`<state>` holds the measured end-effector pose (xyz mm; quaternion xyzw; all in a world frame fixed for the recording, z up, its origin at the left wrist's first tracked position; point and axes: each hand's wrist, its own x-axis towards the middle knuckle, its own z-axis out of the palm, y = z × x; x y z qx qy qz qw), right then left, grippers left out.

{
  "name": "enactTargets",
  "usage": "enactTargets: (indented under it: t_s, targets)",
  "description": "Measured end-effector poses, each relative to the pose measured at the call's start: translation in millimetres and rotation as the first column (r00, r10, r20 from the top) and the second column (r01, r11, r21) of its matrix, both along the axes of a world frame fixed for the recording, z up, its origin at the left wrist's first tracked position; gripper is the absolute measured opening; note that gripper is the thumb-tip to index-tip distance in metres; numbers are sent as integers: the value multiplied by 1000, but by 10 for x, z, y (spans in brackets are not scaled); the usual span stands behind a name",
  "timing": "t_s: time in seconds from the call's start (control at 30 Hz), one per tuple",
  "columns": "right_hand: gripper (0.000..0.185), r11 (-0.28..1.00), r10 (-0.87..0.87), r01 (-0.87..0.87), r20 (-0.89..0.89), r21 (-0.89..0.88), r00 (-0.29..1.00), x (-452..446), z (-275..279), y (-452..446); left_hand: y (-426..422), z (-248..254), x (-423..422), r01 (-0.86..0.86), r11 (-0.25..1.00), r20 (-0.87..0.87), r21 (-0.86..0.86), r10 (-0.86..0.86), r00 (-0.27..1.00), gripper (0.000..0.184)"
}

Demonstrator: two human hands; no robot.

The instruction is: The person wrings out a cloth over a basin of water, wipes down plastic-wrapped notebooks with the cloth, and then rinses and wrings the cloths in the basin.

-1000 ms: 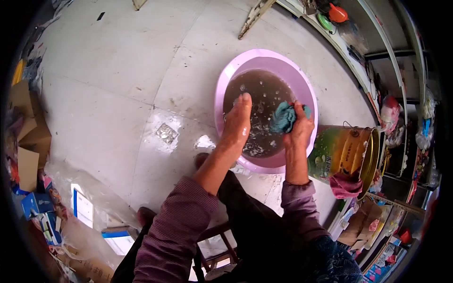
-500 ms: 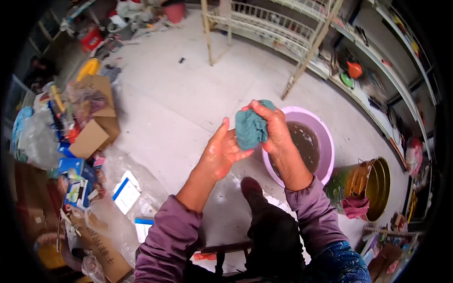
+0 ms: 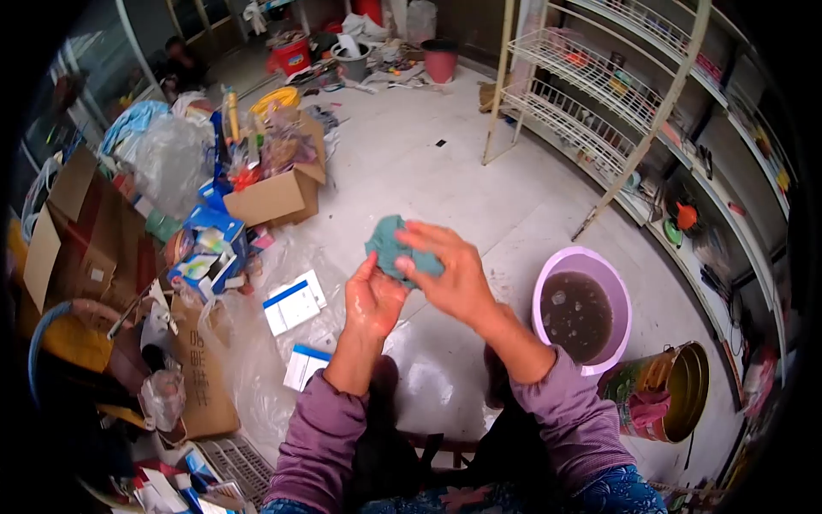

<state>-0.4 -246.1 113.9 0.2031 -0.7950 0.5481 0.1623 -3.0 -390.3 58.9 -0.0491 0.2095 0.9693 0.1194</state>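
Note:
A damp-looking, bunched-up green cloth (image 3: 387,243) is between my hands, above the floor in front of me. My left hand (image 3: 374,301) supports it from below, palm up, with the thumb at its edge and the other fingers mostly hidden. Over its right side, my right hand (image 3: 452,272) grips it with thumb and fingers. To the right stands a purple basin (image 3: 623,330) of murky brown water with suds. Beside the basin, a metal tin (image 3: 698,394) lies tilted with a pink cloth (image 3: 649,409) over its rim.
Cardboard boxes (image 3: 274,199), plastic sheeting (image 3: 244,360) and white-and-blue packets (image 3: 293,306) crowd the left floor. A wire rack (image 3: 582,111) and wall shelves (image 3: 728,180) line the right. Buckets (image 3: 439,62) and clutter stand at the back, where a person (image 3: 182,64) is dimly visible.
The view has swung left and up. My hands have brought the green cloth left, away from the basin. My left hand, open beside the cloth before, now supports it.

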Motion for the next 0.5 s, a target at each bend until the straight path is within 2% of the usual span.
enactTargets:
  t_s: [0.03,0.07,0.1,0.13,0.17,0.2,0.27,0.3,0.33,0.37,0.4,0.47,0.5]
  targets:
    - [36,994,91,-84,-95,75,991,127,-63,-37,-59,35,-27,-83,996,-2,-34,83,997,45]
    - [38,975,185,-157,-185,155,965,226,-125,-65,-114,73,-46,-97,995,4,-37,97,995,45]
    - [38,973,197,-171,-183,152,963,309,-173,-92,-165,135,-65,-120,992,10,37,120,993,46]
    - [39,950,233,-171,-228,262,945,376,-214,-112,-205,195,-81,-141,984,15,110,140,990,47]
    - [40,917,269,-162,-264,366,926,413,-237,-125,-216,235,-76,-169,979,35,115,166,985,47]
    - [40,917,272,-170,-254,360,928,407,-235,-119,-233,218,-85,-175,979,47,109,171,984,47]
    - [35,924,351,-311,-172,222,921,307,-156,-82,-237,191,-130,-185,971,111,154,169,979,48]
    - [35,926,346,-306,-170,222,923,238,-143,-30,-232,187,-147,-180,972,113,154,164,980,48]
    - [32,941,336,-337,53,20,941,176,-134,36,-227,193,-148,-141,985,47,101,137,989,49]
    - [30,933,350,-308,273,-185,896,119,-131,81,-214,194,-146,-104,994,-15,45,105,994,50]
    - [30,936,341,-297,280,-188,897,57,-131,96,-190,199,-145,-94,995,-7,44,95,995,50]
    - [28,791,380,-141,297,-595,876,-53,-140,102,-140,199,-142,-61,997,-29,41,63,998,51]
    - [32,823,323,-60,379,-565,867,-84,-108,105,-132,172,-152,-52,998,-25,37,53,998,51]
